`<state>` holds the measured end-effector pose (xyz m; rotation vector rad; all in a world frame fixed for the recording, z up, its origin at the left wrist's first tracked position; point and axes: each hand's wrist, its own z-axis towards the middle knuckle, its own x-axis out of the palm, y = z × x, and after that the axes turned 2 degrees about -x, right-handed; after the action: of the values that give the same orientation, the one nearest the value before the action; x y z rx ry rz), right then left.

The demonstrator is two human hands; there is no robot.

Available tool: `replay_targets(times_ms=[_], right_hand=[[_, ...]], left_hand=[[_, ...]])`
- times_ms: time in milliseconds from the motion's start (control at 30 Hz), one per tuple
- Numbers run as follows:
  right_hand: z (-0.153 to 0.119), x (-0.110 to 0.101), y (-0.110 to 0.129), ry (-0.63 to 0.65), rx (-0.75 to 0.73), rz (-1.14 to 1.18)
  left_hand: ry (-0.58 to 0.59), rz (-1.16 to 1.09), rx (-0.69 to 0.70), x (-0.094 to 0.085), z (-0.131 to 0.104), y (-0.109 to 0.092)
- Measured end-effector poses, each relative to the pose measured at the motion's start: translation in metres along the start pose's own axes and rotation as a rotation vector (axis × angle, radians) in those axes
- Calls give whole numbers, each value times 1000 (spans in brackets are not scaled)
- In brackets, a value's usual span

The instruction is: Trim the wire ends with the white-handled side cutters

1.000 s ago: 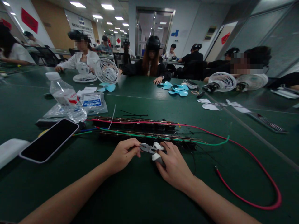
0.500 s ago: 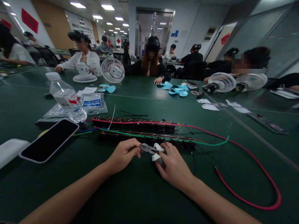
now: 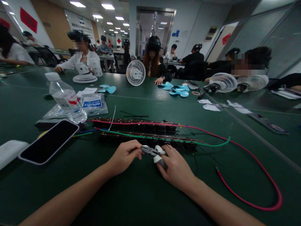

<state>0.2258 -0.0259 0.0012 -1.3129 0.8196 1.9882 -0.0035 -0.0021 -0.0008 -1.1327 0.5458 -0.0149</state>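
Note:
My right hand (image 3: 176,166) is closed round the white-and-grey handles of a pair of pliers (image 3: 150,150), whose metal jaws point left. My left hand (image 3: 125,157) is pinched at the tips of those jaws; whatever lies between its fingers is too small or hidden to make out. Just beyond both hands lie two long black strips with copper-coloured wires, the nearer strip (image 3: 145,138) and the farther strip (image 3: 141,124). A green wire (image 3: 218,146) runs along the nearer one, and a red cable (image 3: 256,155) crosses the farther one and loops round to the right.
At left are a phone (image 3: 50,142), a white case (image 3: 11,152), a plastic bottle (image 3: 67,97) and a plastic bag (image 3: 95,103). A pale cable tie (image 3: 113,117) stands up from the strips. Across the table, people sit near blue fan blades (image 3: 180,91) and a white fan guard (image 3: 136,72).
Across the table, the upright white fan guard has moved right, in front of the person in black. My hands and the pliers have barely moved.

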Motion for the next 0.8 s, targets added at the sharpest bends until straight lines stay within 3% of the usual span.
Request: replay_targets(times_ms=[800], right_hand=[[0, -5, 4, -53, -15, -56]], left_hand=[[-27, -8, 0, -1, 0, 2]])
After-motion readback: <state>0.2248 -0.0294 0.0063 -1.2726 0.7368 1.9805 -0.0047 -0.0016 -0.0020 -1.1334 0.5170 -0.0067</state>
